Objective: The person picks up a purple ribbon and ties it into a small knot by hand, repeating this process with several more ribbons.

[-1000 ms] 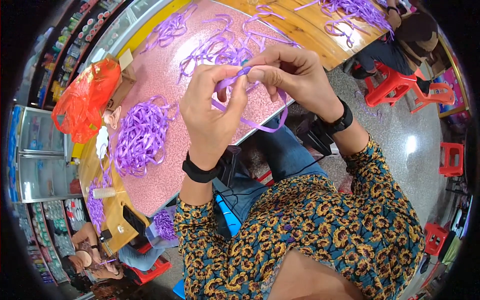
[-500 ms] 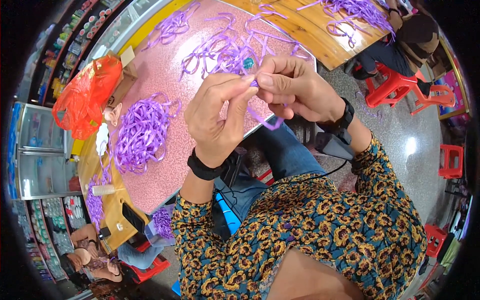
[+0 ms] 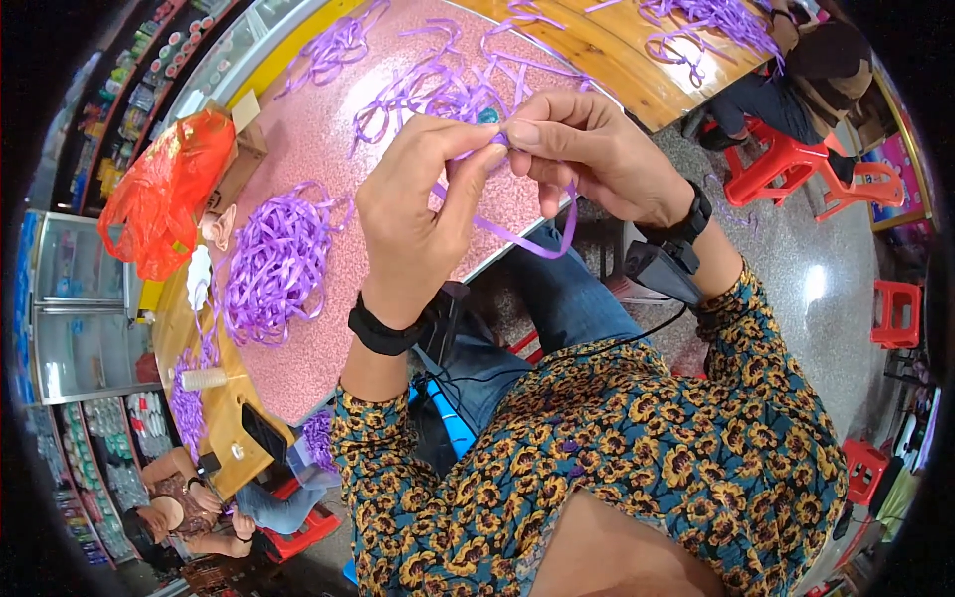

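Note:
Above the pink tabletop (image 3: 298, 388), my left hand (image 3: 423, 199) and my right hand (image 3: 587, 159) meet fingertip to fingertip. Both are closed in a pinch on a purple ribbon (image 3: 537, 247), which hangs in a loop below the fingers. What the ribbon does between the fingertips is mostly hidden. A small teal round object (image 3: 487, 116) shows just beyond my fingertips; I cannot tell whether it lies on the table. Behind the hands spreads a loose tangle of purple ribbon (image 3: 418, 90). To the left sits a dense heap of the same ribbon (image 3: 279, 264).
A red plastic bag (image 3: 164, 194) leans by a cardboard box (image 3: 244, 149) at the left. A black phone-like slab (image 3: 264, 431) lies on the wooden table edge. Other people sit at lower left and upper right, near red stools (image 3: 776, 169). Shelves (image 3: 129, 119) line the left.
My left hand has shifted slightly left, and the ribbon loop below the fingers has grown longer and wider. Both hands keep their pinch. The person at lower left has moved their hands.

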Tool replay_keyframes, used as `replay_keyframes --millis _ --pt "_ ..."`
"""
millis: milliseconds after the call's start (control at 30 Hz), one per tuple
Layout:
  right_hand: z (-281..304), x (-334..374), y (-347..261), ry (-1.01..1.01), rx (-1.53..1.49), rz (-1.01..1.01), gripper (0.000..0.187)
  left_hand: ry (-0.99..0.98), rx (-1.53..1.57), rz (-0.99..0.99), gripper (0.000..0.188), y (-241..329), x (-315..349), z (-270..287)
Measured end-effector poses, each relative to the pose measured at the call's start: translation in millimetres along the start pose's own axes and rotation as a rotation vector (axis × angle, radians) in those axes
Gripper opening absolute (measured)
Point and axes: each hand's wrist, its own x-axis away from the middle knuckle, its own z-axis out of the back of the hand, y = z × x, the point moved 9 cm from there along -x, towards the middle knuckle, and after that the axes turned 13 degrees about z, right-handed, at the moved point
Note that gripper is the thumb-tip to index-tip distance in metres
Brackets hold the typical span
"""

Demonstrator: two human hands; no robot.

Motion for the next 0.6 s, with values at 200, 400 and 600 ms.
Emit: replay_keyframes --millis 200,400,600 --pt "0 -2 -1 -0.008 0.009 0.052 0.016 0.084 0.498 0.342 0.017 -29 7 -3" --pt "0 -2 -11 -0.002 0.214 0.191 0.016 0.051 0.201 0.212 0.02 -32 10 3" --pt "-7 8 -23 0.042 0.382 0.259 0.019 0.063 0.129 0.139 0.019 -18 10 7"
